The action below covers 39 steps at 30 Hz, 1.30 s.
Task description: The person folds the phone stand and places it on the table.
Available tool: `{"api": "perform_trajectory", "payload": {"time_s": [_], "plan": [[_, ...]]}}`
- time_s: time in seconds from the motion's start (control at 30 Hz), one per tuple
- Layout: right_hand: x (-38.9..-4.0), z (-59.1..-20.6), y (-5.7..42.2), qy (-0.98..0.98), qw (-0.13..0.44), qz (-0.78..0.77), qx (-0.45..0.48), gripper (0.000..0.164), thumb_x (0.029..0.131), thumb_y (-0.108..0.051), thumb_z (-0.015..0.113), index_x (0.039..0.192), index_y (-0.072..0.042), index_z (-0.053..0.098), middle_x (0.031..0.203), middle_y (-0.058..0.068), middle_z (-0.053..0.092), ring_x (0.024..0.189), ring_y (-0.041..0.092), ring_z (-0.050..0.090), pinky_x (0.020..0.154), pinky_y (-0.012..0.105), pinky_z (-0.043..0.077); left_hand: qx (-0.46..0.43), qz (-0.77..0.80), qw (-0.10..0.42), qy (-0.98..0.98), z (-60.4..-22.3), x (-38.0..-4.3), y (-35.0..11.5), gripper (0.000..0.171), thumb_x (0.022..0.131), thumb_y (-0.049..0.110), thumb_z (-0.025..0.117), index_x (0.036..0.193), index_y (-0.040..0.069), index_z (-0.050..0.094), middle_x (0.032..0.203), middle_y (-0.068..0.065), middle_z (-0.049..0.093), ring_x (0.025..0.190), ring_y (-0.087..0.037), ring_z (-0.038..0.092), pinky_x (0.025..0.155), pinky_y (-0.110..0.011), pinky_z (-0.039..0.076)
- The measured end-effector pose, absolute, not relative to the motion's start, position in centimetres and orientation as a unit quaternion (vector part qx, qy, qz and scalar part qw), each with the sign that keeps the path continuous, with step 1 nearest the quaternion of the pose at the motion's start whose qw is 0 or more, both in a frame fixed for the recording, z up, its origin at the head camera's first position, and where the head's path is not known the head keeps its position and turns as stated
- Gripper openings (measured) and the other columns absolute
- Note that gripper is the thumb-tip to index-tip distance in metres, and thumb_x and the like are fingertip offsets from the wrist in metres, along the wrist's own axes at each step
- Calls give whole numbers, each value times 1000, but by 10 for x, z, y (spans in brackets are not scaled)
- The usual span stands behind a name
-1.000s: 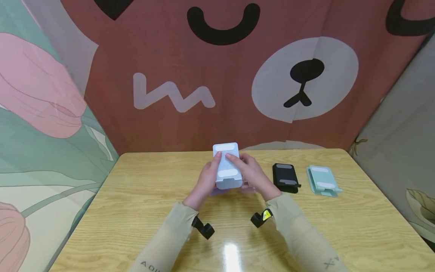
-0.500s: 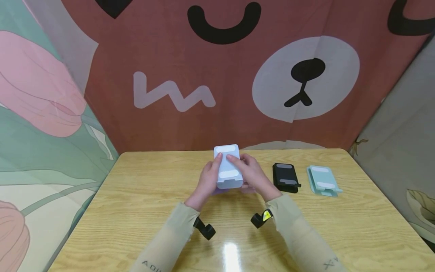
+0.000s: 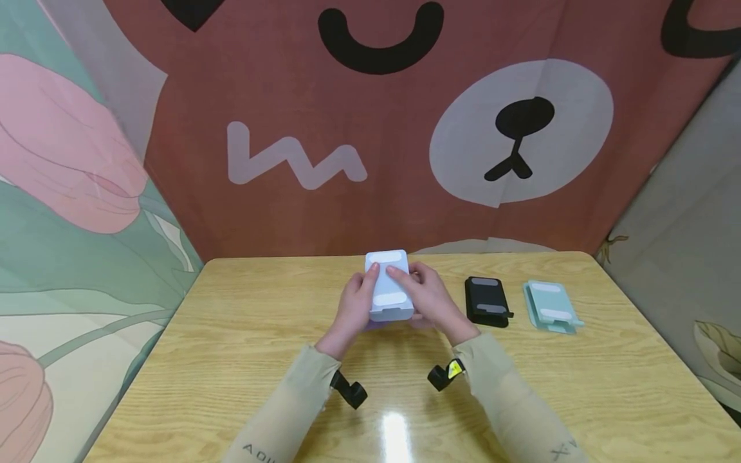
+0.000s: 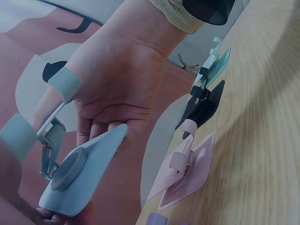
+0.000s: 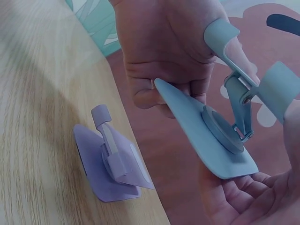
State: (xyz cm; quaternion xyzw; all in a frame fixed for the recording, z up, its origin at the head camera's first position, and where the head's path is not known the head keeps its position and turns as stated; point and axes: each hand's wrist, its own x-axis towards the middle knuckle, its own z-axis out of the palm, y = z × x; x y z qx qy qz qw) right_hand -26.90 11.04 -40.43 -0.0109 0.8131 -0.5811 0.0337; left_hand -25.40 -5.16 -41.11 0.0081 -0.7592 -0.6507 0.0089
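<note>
Both hands hold a light blue folding phone stand (image 3: pixel 390 278) above the table, its front plate facing up toward the head camera. My left hand (image 3: pixel 354 301) grips its left side and my right hand (image 3: pixel 431 297) its right side, both thumbs lying on the front plate. In the left wrist view the round-hubbed base plate (image 4: pixel 89 173) stands apart from the front plate, joined by a hinged arm (image 4: pixel 52 145). Fingers of both hands reach round to the base plate. A purple phone stand (image 5: pixel 112 164) lies below, mostly hidden in the head view.
On the wooden table (image 3: pixel 231 360), a pink phone stand (image 4: pixel 187 173) sits near the hands. Farther right lie a black phone stand (image 3: pixel 486 302) and a mint green one (image 3: pixel 552 307). A printed cloth (image 3: pixel 289 212) hangs behind the table.
The light blue stand's top edge has come down slightly, and its front plate looks shorter from above. The hands keep the same grip and have barely shifted.
</note>
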Motion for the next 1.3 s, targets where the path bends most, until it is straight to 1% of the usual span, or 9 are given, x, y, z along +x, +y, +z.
{"api": "perform_trajectory", "payload": {"time_s": [0.27, 0.47, 0.77, 0.93, 1.13, 1.3], "plan": [[-268, -406, 112, 807, 29, -590, -23, 62, 94, -58, 65, 125, -5, 58, 107, 13, 64, 92, 25, 61, 74, 35, 51, -5, -638, 26, -769, -413, -255, -50, 54, 106, 51, 46, 108, -2, 59, 97, -14, 63, 90, -26, 61, 81, -39, 51], [-268, -406, 111, 808, 28, -588, -22, 59, 95, -58, 65, 124, -8, 59, 106, 12, 64, 92, 26, 61, 75, 36, 51, -7, -631, 32, -775, -411, -256, -51, 51, 107, 49, 46, 104, -1, 58, 94, -14, 62, 86, -25, 59, 76, -37, 49], [-268, -410, 110, 810, 22, -586, -30, 55, 96, -52, 66, 123, -6, 59, 104, 13, 64, 90, 25, 61, 76, 35, 50, -18, -631, 39, -775, -414, -257, -53, 48, 108, 45, 46, 104, -2, 58, 94, -14, 62, 86, -25, 60, 76, -37, 50], [-268, -412, 108, 811, 19, -584, -31, 55, 96, -53, 66, 122, -5, 59, 104, 13, 64, 90, 25, 61, 76, 34, 50, -16, -630, 45, -775, -415, -257, -54, 45, 108, 43, 48, 101, -1, 58, 93, -14, 62, 84, -24, 59, 75, -36, 49], [-267, -414, 106, 811, 17, -584, -29, 53, 96, -52, 67, 121, -6, 59, 105, 13, 64, 91, 25, 62, 77, 36, 51, -13, -626, 54, -778, -419, -258, -55, 43, 107, 40, 49, 98, -1, 58, 89, -12, 61, 80, -23, 57, 71, -34, 48], [-268, -414, 104, 802, 18, -596, -29, 49, 97, -48, 68, 120, -6, 58, 105, 13, 66, 90, 25, 64, 75, 36, 54, -14, -622, 58, -781, -420, -259, -57, 44, 107, 40, 50, 99, -2, 59, 87, -12, 61, 79, -22, 57, 69, -33, 48]]}}
